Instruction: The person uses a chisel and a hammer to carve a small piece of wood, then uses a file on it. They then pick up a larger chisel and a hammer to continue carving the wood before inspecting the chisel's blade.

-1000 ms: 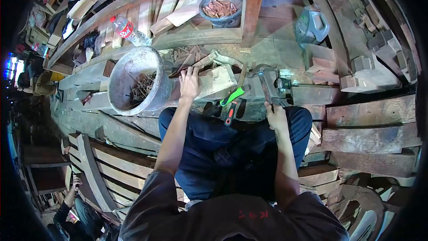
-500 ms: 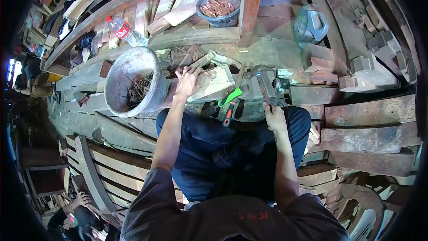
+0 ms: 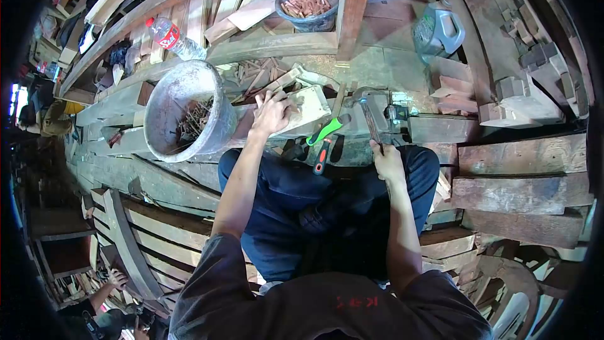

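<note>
My right hand [image 3: 389, 163] is wrapped around the handle of a hammer [image 3: 370, 119], whose head points away from me above the workbench surface. My left hand [image 3: 272, 113] lies over the left end of a pale wooden block [image 3: 308, 106], fingers bent and gripping it; what is under the palm is hidden. Just in front of my lap, between the hands, lie a green-handled tool [image 3: 326, 130] and a tool with a black and orange handle [image 3: 321, 157]. Left of my left hand, a large grey bucket [image 3: 217, 110] leans toward me with nail-like or stick-like pieces inside.
Wood scraps [image 3: 258, 75] lie behind my left hand. Farther back are a plastic bottle [image 3: 176, 39], a blue bucket [image 3: 306, 25] of small wood pieces and a clear jug [image 3: 438, 31]. Stacked boards [image 3: 522, 157] stand at right. Another person's hand [image 3: 116, 278] shows at lower left.
The view has shifted slightly. My left hand's fingers have moved a little on the block, while my right hand keeps the hammer in nearly the same place.
</note>
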Available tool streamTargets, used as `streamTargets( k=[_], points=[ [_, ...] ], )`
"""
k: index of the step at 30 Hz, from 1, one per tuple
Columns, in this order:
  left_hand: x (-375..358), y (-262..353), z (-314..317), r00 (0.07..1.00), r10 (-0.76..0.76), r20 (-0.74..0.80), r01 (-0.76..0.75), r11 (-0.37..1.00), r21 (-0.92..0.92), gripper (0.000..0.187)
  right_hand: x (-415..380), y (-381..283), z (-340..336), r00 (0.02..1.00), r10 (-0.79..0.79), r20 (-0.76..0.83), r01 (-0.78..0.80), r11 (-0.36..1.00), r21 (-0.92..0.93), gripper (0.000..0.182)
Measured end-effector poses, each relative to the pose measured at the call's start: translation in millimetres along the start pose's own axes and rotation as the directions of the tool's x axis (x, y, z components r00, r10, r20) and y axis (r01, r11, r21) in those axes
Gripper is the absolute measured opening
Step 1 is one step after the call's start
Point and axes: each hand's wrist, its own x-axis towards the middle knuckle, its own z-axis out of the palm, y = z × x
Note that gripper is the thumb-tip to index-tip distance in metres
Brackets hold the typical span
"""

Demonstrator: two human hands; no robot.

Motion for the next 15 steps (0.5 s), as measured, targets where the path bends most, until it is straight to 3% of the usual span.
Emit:
streamTargets(
  k=[5,9,15],
  points=[
    [-2,-1,1,0.998,0.015,-0.066,-0.018,0.999,-0.046,0.02,-3,-8,-5,0.999,0.028,0.032,-0.029,0.999,0.015,0.042],
    [0,-2,-5,0.998,0.016,0.064,-0.008,0.992,-0.126,0.022,-6,-15,-9,0.997,0.067,0.037,-0.068,0.997,0.027,0.041],
    [-2,12,-10,0.995,-0.061,-0.08,0.06,0.998,-0.012,0.023,0,-3,-2,0.999,0.032,0.021,-0.032,0.999,-0.004,0.041]
  ],
)
